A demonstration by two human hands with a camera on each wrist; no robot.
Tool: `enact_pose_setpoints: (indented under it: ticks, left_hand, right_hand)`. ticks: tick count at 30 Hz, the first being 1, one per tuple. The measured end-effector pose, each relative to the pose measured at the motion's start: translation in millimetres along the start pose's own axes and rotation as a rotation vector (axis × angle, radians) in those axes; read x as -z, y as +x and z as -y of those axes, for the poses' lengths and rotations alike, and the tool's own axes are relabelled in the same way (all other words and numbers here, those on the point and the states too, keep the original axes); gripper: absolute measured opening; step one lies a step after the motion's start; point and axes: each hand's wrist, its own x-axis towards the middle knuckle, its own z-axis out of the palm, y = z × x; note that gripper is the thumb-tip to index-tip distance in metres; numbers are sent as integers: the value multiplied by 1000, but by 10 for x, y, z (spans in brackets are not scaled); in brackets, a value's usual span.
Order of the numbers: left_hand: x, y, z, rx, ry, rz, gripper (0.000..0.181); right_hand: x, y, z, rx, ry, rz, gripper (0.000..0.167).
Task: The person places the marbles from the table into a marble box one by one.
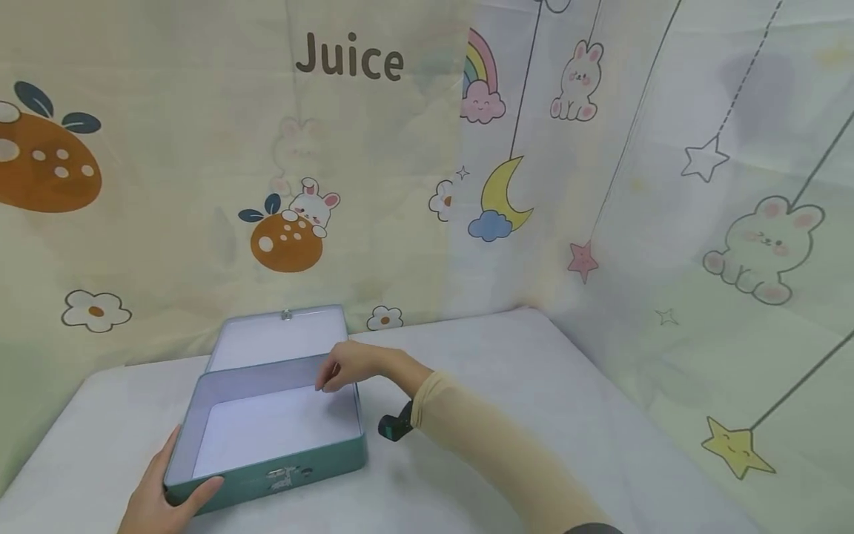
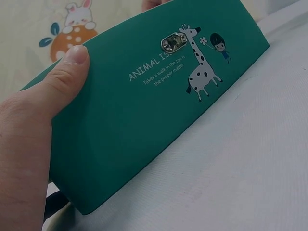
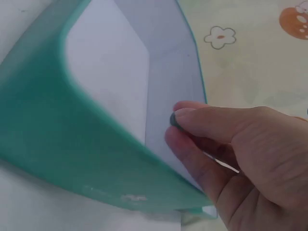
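Observation:
A green tin box (image 1: 313,461) stands with its lid (image 1: 280,337) raised at the back, and its white inside shows. My left hand (image 1: 159,489) grips the front left corner, the thumb over the front wall. In the left wrist view, that front wall (image 2: 120,144) bears a metal clasp, a giraffe and small lettering. My right hand (image 1: 350,365) is over the back right part of the box. Between thumb and fingers it pinches a small dark green piece (image 3: 173,120); its kind cannot be made out, as the fingertips cover most of it.
The box rests on a white cloth-covered table (image 1: 467,386). Behind it hangs a printed curtain (image 1: 167,245) with bunnies, oranges and flowers, and another printed cloth (image 1: 654,222) runs along the right. A dark device (image 1: 395,426) sits below the right wrist.

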Motion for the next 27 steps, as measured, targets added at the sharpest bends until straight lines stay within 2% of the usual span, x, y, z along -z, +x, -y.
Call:
enact_pose_setpoints:
  ticks: [2,4,10,19,27]
  left_hand:
    - [2,-11,19,19,6,14,103]
    - [-8,-9,20,9,-12,23,102]
    - [-4,-15,23,-47,-42,-25,100]
    - [54,-24,50,-40,-28,-32,101]
    - [41,-57,-26,-42,-68,-31,102]
  right_hand:
    - [-31,87,45,-10,-16,48,16]
    - [-43,139,64,-37,-43,76,16]
    - [-71,271,91,-83,-98,72,16]
    - [-256,479,171,-118,-188,79,13]
    - [-304,563,223,-105,-232,98,9]
